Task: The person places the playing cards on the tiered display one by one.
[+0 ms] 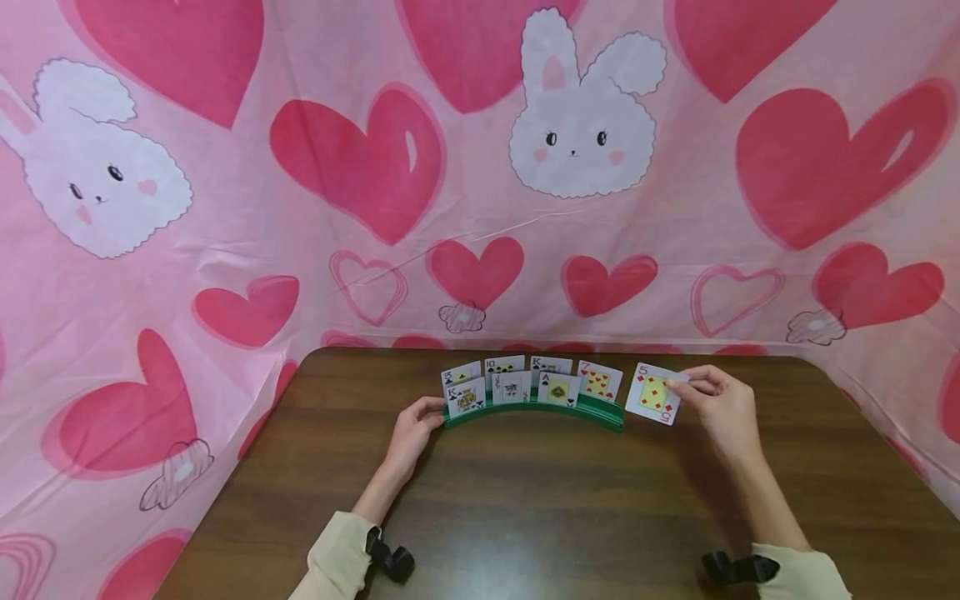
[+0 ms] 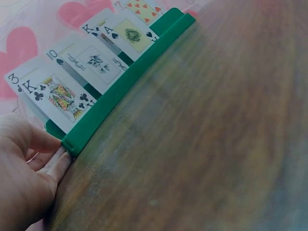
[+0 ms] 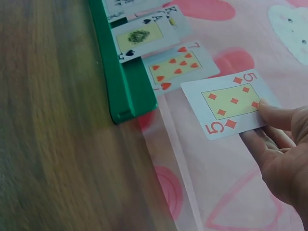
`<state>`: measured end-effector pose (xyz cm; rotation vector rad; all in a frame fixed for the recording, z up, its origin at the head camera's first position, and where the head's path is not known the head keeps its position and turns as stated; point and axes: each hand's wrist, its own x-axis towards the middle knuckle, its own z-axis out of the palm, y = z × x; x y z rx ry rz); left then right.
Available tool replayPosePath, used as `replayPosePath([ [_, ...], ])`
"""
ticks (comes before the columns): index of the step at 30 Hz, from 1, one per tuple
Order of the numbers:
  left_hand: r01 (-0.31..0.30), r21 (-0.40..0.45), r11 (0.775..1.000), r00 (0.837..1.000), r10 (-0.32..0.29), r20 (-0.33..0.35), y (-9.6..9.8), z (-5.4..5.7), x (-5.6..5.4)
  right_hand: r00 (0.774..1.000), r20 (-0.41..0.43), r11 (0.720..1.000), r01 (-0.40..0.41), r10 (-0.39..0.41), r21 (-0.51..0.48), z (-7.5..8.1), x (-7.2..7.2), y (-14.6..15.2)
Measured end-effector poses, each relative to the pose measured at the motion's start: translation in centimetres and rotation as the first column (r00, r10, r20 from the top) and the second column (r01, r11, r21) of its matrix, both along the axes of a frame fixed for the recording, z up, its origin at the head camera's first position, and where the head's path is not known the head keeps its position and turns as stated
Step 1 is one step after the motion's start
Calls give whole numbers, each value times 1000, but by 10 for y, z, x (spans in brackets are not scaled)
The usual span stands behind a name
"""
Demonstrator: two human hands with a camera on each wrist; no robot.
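Note:
A curved green card holder stands on the table with playing cards upright in two rows. Its front row has a king of clubs, a joker-like card and an ace of spades. Behind them are a three, a ten, another king and a seven of hearts. My left hand pinches the holder's left end between thumb and fingers. Just off the right end, my right hand holds a five of diamonds, face toward me, thumb on its front. This card is apart from the holder.
The brown wooden table ends just behind the holder. A pink cloth with hearts and rabbits hangs behind and at the left. Black wrist cameras sit at both cream sleeves.

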<state>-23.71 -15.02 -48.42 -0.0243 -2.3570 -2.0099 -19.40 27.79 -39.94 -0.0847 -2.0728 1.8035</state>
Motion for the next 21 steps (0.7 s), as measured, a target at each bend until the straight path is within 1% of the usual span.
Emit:
replayPosePath([
  [2, -10, 2, 1000, 1000, 10, -6, -1, -8, -4, 1000, 3, 1000, -1, 1, 11, -1, -1, -2],
  [6, -17, -8, 1000, 1000, 16, -3, -1, -6, -3, 1000, 10, 1000, -7, 6, 31, -5, -3, -8],
  [10, -19, -13, 1000, 1000, 19, 0, -1, -6, -2, 999, 36, 998, 1, -4, 63, -9, -3, -15],
  [15, -18, -18, 1000, 1000, 18, 0, -1, -8, -3, 995, 77, 993, 58, -67, 107, -14, -4, -22],
  [18, -15, -19, 1000, 1000, 14, -9, -1, -7, -3, 989, 103, 989, 96, -108, 117, -17, -4, -26],
  [21, -11, -19, 1000, 1000, 11, -12, -1, -6, -3, 987, 116, 989, 103, -115, 106, -20, -5, -31],
])
